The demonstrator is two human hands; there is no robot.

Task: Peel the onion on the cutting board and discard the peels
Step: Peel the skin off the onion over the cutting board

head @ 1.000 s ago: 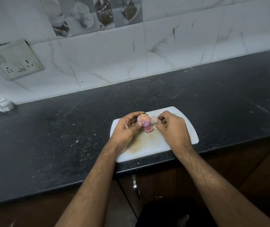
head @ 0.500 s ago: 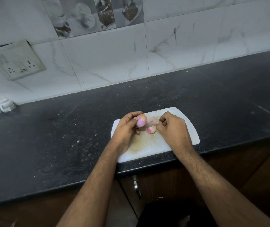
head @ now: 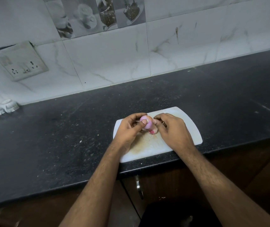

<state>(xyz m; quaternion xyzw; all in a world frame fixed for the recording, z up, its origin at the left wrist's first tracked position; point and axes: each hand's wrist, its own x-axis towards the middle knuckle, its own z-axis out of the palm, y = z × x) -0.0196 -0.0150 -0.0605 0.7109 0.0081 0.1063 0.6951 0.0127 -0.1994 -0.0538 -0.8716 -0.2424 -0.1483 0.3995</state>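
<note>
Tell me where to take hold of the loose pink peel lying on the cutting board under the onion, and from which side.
Pinch the loose peel at its near edge, coming from the right with the right hand. It is a thin curved shell on the cutting board, and its far side is tucked under the onion, which the left hand holds. The near-right rim is likely the only free part.

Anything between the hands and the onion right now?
Nothing visible. The left hand already grips the onion over the cutting board, and the right hand's fingertips touch its other side.
</note>
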